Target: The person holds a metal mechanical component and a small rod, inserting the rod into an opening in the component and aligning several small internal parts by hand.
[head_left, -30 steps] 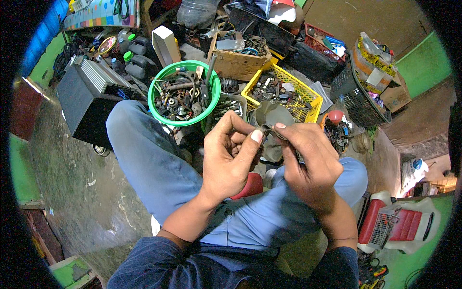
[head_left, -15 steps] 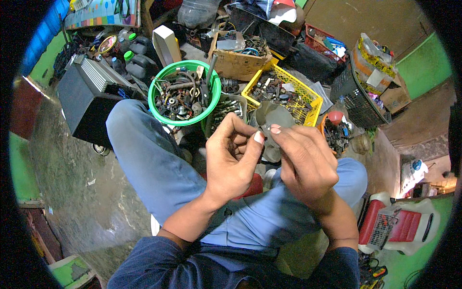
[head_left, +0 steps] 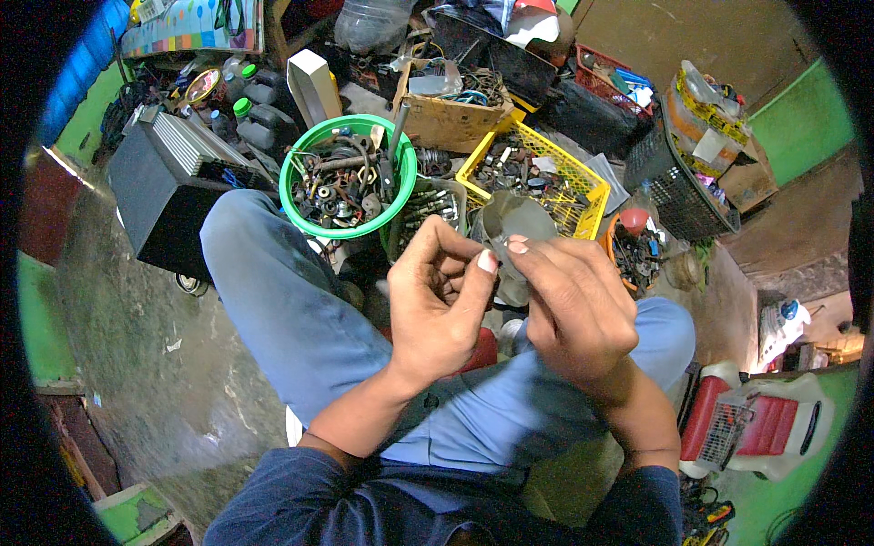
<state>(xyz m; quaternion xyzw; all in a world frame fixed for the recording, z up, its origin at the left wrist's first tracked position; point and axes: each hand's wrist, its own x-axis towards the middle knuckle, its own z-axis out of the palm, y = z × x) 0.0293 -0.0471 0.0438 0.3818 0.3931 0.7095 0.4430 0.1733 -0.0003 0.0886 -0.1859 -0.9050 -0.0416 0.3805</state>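
Note:
Above my lap, my left hand [head_left: 439, 296] is closed in a pinch, thumb against the curled index finger. My right hand [head_left: 578, 309] meets it from the other side, its thumb and fingertips also pressed together. Whatever sits between the fingertips is too small and hidden to name. Just beyond the hands stands a greyish translucent container [head_left: 519, 218], partly covered by my right fingers. A green basin [head_left: 286, 196] full of metal parts lies past my left hand. To the right of it is a yellow basket [head_left: 596, 191] of small dark parts.
A tray of metal pieces [head_left: 430, 207] sits between basin and basket. A wooden box of wires [head_left: 446, 123] stands behind. At left is a black box-shaped device [head_left: 150, 200]; at right, a black crate [head_left: 678, 187] and an orange-rimmed tub [head_left: 628, 259]. My bent knees flank the work.
Both hands stay at nearly the same place, fingertips together. Only slight shifts of the fingers show.

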